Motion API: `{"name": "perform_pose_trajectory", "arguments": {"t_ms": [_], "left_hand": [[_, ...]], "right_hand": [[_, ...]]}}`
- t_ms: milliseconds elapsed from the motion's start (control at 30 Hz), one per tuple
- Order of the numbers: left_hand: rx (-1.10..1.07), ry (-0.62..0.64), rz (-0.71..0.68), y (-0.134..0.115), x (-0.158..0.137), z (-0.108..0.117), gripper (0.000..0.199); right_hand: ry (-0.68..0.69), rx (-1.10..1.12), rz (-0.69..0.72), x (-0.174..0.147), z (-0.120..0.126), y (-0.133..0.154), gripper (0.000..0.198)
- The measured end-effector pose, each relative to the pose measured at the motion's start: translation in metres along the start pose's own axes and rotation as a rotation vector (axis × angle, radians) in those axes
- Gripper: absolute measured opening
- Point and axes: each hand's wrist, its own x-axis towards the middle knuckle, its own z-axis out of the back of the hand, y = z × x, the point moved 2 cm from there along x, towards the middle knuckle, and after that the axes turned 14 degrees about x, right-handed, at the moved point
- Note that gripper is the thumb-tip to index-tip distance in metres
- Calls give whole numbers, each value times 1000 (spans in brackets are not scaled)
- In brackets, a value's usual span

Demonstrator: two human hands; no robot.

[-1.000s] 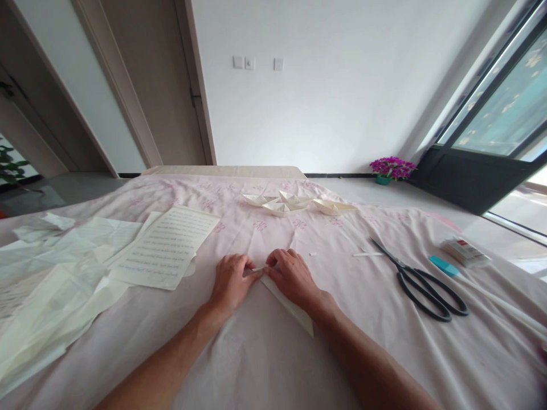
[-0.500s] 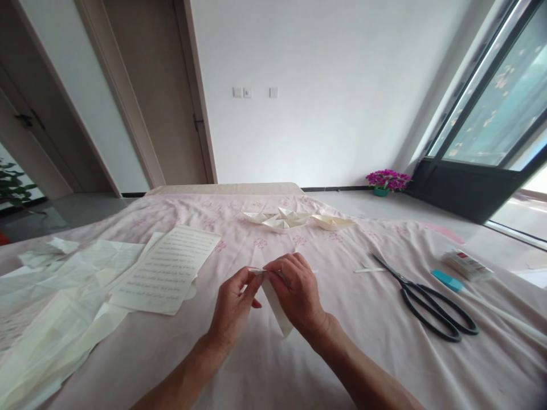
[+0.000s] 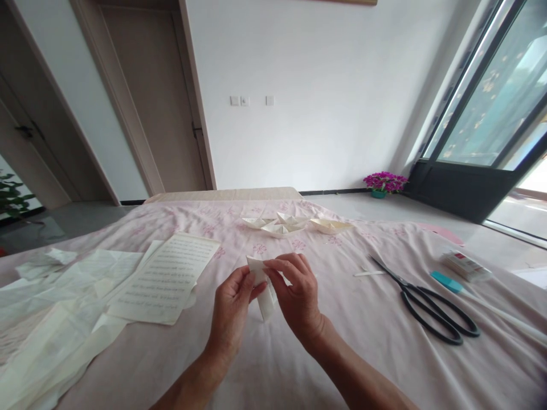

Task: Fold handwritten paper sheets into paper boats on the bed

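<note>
Both hands pinch a small folded piece of off-white paper (image 3: 266, 303) in the air above the pink cloth. My left hand (image 3: 233, 304) is closed on its left side, thumb against fingers. My right hand (image 3: 298, 288) grips its right side near the top, and hides part of it. One corner of the paper points up between the fingertips, while a narrow flap hangs below. Beyond the hands, several folded paper boats (image 3: 284, 226) sit close together on the cloth.
Written sheets (image 3: 166, 279) and crumpled thin paper (image 3: 72, 307) lie at left. To the right are black-handled scissors (image 3: 427, 302), white paper strips (image 3: 368, 273), a blue-ended stick (image 3: 447, 282) and a clear packet (image 3: 465, 264). A pink floral cloth (image 3: 179, 364) covers the table.
The folded paper has turned in my hands, so its upper corner now shows above the fingertips and the hanging part looks narrower. My view has tilted slightly upward.
</note>
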Motion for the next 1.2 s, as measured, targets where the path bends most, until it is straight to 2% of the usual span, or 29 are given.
{"name": "perform_pose_trajectory", "arguments": {"t_ms": [200,500,967,1200], "left_hand": [[-8,2,-39,0,-5,-5,32],[18,-16,-52,0,-5,-5,33],[129,-99,-92,5,-4,-1,33],[147,-87,-116,4,-3,-3,34]], "right_hand": [[-36,125,-13,-2,-1,0,17],[-40,173,-38,-2,-3,1,20],[-72,219,-56,-4,-6,1,10],[-104,234,-41,-2,-4,3,9]]}}
